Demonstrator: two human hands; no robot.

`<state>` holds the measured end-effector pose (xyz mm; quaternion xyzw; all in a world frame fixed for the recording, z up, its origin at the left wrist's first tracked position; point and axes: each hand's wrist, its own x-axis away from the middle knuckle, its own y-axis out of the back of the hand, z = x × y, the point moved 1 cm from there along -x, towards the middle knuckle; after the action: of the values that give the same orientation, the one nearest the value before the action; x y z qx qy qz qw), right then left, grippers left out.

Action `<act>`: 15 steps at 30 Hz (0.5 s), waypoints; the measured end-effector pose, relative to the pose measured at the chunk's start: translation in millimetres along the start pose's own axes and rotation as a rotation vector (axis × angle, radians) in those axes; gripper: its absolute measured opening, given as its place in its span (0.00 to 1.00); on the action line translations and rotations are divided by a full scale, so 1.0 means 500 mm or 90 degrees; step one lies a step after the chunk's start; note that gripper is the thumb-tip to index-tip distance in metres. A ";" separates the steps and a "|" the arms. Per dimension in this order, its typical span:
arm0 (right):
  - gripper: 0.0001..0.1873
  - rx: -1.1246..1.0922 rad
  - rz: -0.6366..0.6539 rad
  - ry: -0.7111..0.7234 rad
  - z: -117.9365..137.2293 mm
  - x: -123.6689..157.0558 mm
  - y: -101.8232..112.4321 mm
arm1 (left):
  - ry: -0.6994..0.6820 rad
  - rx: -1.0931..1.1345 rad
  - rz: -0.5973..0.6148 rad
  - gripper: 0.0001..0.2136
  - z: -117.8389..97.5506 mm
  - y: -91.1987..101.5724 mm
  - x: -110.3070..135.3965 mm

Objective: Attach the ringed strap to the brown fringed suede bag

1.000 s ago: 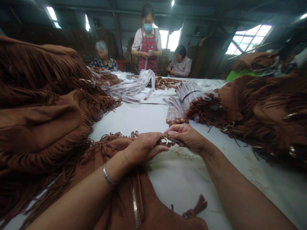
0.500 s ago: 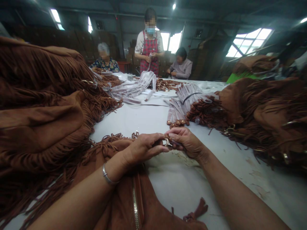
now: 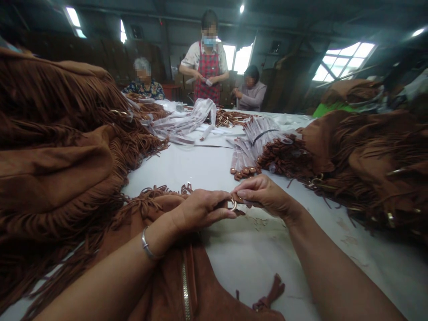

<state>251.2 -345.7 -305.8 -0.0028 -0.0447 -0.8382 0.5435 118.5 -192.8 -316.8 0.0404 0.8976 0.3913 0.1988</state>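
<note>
Left pile of fringed brown bags (image 3: 56, 147) crowds the counter (image 3: 254, 254) edge. Left hand (image 3: 200, 208) pinched closed on the metal ring (image 3: 233, 204) of the zipped brown bag (image 3: 180, 267) lying beneath the forearm. Right hand (image 3: 265, 196) closed on a small strap end meeting that ring; exact grip partly hidden. Risk: the ring may slip from the fingertips, or loose fringe may snag in the joint. Wrapped strap bundle (image 3: 250, 142) lies beyond the hands; right bag pile (image 3: 368, 156) hems in the elbow. Three co-workers (image 3: 207, 58) at the far end
</note>
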 end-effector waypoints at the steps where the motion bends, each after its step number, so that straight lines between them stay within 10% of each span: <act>1: 0.14 0.019 0.022 -0.010 0.003 0.002 0.002 | 0.001 -0.012 0.012 0.14 -0.001 -0.001 0.000; 15: 0.17 0.108 0.043 -0.137 0.030 0.007 -0.013 | 0.004 -0.134 -0.100 0.12 0.004 -0.012 -0.002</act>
<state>243.3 -345.4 -291.3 -0.0482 -0.1732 -0.8075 0.5618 120.7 -195.7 -322.2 -0.0524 0.8526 0.4665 0.2295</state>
